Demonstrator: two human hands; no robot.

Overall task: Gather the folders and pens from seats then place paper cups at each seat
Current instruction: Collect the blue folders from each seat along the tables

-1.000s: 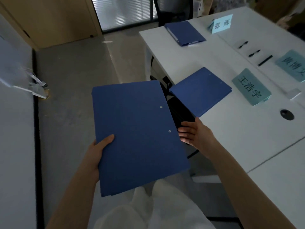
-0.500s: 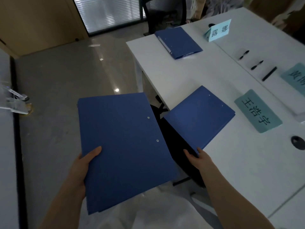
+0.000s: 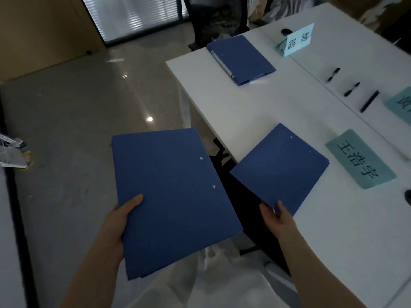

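- Head view, far left edge: clear acrylic stand (image 3: 11, 152) on a pale surface, partly cut off, blurry
- grey glossy floor (image 3: 77, 107) fills the left middle, light spot reflected on it
- left hand (image 3: 115, 223) holds the stack of blue folders (image 3: 171, 196) off the counter, over the floor and the person's lap; thumb on top of the cover near its left edge, other fingers hidden beneath, so the grip is closed on the stack
- stack cover shows two small rivets near its right edge; more than one layer visible at the bottom corner
- black chair (image 3: 242, 218) sits between the stack and the counter, tucked under the counter edge
- right hand (image 3: 275, 216) pinches the near corner of the second blue folder (image 3: 280, 170), thumb on top, fingers below; that folder lies on the white counter (image 3: 244, 112) with its near-left part overhanging the edge
- third blue folder (image 3: 241, 58) lies flat at the far end of the counter, metal clip edge visible on its left side, well apart from both hands
- upright light-blue name card (image 3: 297, 41) just right of the third folder
- flat teal name card (image 3: 360, 158) just right of the second folder
- three black pens (image 3: 351, 90) lie in a row further right on the counter, near another teal card cut off by the frame edge
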